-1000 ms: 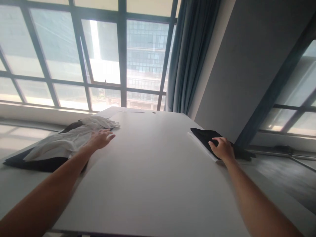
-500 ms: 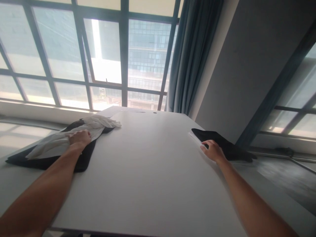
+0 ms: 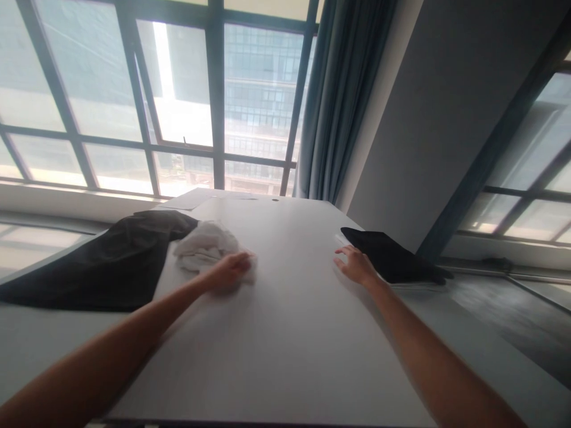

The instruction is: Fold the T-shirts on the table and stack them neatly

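Note:
My left hand (image 3: 232, 267) is closed on a bunched white cloth garment (image 3: 205, 244) just left of the table's middle; its exact kind is unclear. Motion smears the cloth's edge by the fingers. To the left lies a spread dark garment (image 3: 116, 255), separate from my hand. My right hand (image 3: 354, 264) hovers or rests over the right part of the table with fingers apart, holding nothing. Close beside it on the right is a folded black garment (image 3: 388, 255), with a pale edge showing under it.
The white table (image 3: 276, 345) reaches toward the windows. Thin white sheets (image 3: 185, 201) lie at its far left, near a small dark round hole (image 3: 275, 200). A blue-grey curtain (image 3: 339, 107) hangs beside a grey pillar (image 3: 414, 119) behind the table.
My left hand has drawn the white cloth rightward off the dark garment onto the bare table. My right hand has shifted slightly left, away from the black garment.

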Tool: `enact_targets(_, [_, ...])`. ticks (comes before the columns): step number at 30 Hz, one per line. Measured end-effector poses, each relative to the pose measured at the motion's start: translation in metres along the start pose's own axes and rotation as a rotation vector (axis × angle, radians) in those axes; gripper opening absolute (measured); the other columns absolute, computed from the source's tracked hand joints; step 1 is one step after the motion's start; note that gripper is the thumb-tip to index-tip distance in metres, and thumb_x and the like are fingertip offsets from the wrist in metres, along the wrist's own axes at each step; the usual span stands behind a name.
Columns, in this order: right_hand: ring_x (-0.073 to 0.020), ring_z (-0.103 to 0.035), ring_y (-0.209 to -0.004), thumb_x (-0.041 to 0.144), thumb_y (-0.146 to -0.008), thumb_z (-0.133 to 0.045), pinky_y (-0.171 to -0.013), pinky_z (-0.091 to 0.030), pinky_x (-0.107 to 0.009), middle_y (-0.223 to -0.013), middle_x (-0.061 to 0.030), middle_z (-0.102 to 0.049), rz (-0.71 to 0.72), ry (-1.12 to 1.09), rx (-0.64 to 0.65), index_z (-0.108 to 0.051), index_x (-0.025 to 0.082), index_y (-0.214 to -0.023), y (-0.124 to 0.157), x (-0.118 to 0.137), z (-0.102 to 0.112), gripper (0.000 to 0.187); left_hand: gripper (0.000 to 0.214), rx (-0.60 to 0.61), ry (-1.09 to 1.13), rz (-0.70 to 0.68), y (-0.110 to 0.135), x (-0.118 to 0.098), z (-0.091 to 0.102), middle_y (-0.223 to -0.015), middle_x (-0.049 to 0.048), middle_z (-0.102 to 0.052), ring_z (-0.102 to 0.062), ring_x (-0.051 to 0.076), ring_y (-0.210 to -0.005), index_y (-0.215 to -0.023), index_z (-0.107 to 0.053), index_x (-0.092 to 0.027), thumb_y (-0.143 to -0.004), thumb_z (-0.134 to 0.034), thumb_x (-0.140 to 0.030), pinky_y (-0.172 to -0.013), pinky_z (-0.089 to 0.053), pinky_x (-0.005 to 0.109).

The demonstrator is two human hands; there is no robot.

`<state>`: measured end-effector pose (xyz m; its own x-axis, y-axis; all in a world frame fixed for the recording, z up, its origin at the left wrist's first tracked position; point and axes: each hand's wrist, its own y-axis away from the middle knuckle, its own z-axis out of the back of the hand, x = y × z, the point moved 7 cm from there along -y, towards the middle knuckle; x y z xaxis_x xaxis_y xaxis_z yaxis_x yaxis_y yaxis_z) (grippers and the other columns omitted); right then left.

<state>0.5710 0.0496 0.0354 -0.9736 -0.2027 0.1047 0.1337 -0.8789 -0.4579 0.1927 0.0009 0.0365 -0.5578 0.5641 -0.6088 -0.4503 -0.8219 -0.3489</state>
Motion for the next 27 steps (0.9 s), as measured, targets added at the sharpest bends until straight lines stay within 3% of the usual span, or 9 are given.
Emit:
enact_targets(3, [-0.0253, -0.058, -0.116, 0.026, -0.085, -0.056, -0.102, -0.043, -0.039, -0.123, -0.0137, -0.063, 0.183, -0.137, 0.082, -0.062, 0.015, -0.122, 0.005, 0.048, -0.009, 0.039, 0.033, 0.42, 0.106, -0.271, 0.018, -0.061, -0.061, -0.121, 0.0077, -0.07, -0.065, 0.023, -0.109, -0.117, -0.067, -0.022, -0.091, -0.054, -0.039, -0.096, -0.049, 0.032])
enact_targets(6, [-0.0265, -0.051, -0.126, 0.023, -0.082, -0.06, -0.106, -0.041, -0.043, -0.137, -0.0136, -0.055, 0.343, -0.218, 0.102, -0.051, 0.017, -0.137, 0.014, 0.088, -0.015, 0.056, 0.031, 0.425, 0.046, -0.401, 0.027, -0.082, -0.059, -0.128, 0.008, -0.066, -0.061, 0.022, -0.116, -0.113, -0.068, -0.022, -0.092, -0.056, -0.042, -0.103, -0.045, 0.032])
enact_targets(9, [-0.0286, -0.046, -0.131, 0.023, -0.084, -0.06, -0.107, -0.039, -0.046, -0.145, -0.0134, -0.048, 0.389, -0.233, 0.093, -0.058, 0.02, -0.13, 0.019, 0.11, -0.021, 0.046, 0.041, 0.283, -0.195, -0.368, 0.02, -0.06, -0.037, -0.137, 0.0109, -0.06, -0.052, 0.027, -0.128, -0.118, -0.066, -0.022, -0.089, -0.059, -0.051, -0.111, -0.036, 0.041])
enact_targets(12, [-0.028, -0.047, -0.129, 0.023, -0.089, -0.056, -0.105, -0.039, -0.045, -0.141, -0.0121, -0.053, 0.427, -0.247, 0.095, -0.069, 0.02, -0.102, 0.022, 0.123, -0.026, 0.019, 0.055, 0.305, -0.352, -0.261, 0.014, -0.031, -0.031, -0.148, 0.0103, -0.049, -0.042, 0.03, -0.137, -0.135, -0.055, -0.026, -0.088, -0.058, -0.054, -0.113, -0.032, 0.047])
enact_targets(14, [-0.0253, -0.055, -0.119, 0.022, -0.091, -0.051, -0.1, -0.042, -0.041, -0.125, -0.0119, -0.064, 0.443, -0.267, 0.134, -0.068, 0.019, -0.095, 0.022, 0.128, -0.029, 0.018, 0.057, 0.34, -0.378, -0.242, 0.014, -0.026, -0.033, -0.148, 0.0092, -0.049, -0.041, 0.031, -0.137, -0.137, -0.054, -0.028, -0.088, -0.058, -0.055, -0.111, -0.033, 0.047])
enact_targets(18, [-0.0234, -0.064, -0.097, 0.023, -0.093, -0.049, -0.091, -0.042, -0.035, -0.103, -0.0112, -0.071, 0.242, -0.163, 0.175, -0.062, 0.016, -0.118, 0.016, 0.116, -0.027, 0.03, 0.046, 0.348, -0.3, -0.213, 0.012, -0.036, -0.033, -0.121, 0.0081, -0.07, -0.063, 0.026, -0.11, -0.122, -0.067, -0.026, -0.092, -0.05, -0.055, -0.093, -0.047, 0.035])
enact_targets(21, [-0.0263, -0.063, -0.098, 0.03, -0.093, -0.052, -0.089, -0.04, -0.036, -0.105, -0.0135, -0.071, 0.089, 0.023, 0.234, -0.062, 0.018, -0.123, 0.012, 0.099, -0.021, 0.034, 0.043, 0.252, -0.376, -0.001, 0.007, -0.024, -0.012, -0.095, 0.0052, -0.075, -0.069, 0.021, -0.081, -0.113, -0.071, -0.026, -0.098, -0.036, -0.049, -0.072, -0.049, 0.029])
enact_targets(24, [-0.0265, -0.061, -0.1, 0.038, -0.094, -0.051, -0.085, -0.039, -0.034, -0.105, -0.0128, -0.07, 0.02, 0.133, 0.258, -0.07, 0.02, -0.102, 0.01, 0.085, -0.012, 0.027, 0.04, 0.162, -0.636, 0.242, 0.008, 0.001, 0.018, -0.092, 0.0068, -0.075, -0.069, 0.026, -0.084, -0.109, -0.071, -0.028, -0.092, -0.043, -0.05, -0.072, -0.048, 0.033])
enact_targets(27, [-0.0265, -0.057, -0.105, 0.046, -0.096, -0.047, -0.085, -0.038, -0.034, -0.11, -0.0148, -0.066, -0.018, 0.189, 0.168, -0.07, 0.018, -0.095, 0.007, 0.073, -0.001, 0.036, 0.049, 0.167, -0.785, 0.407, 0.013, 0.028, 0.039, -0.1, 0.011, -0.073, -0.067, 0.03, -0.092, -0.115, -0.068, -0.025, -0.084, -0.05, -0.059, -0.076, -0.049, 0.037])
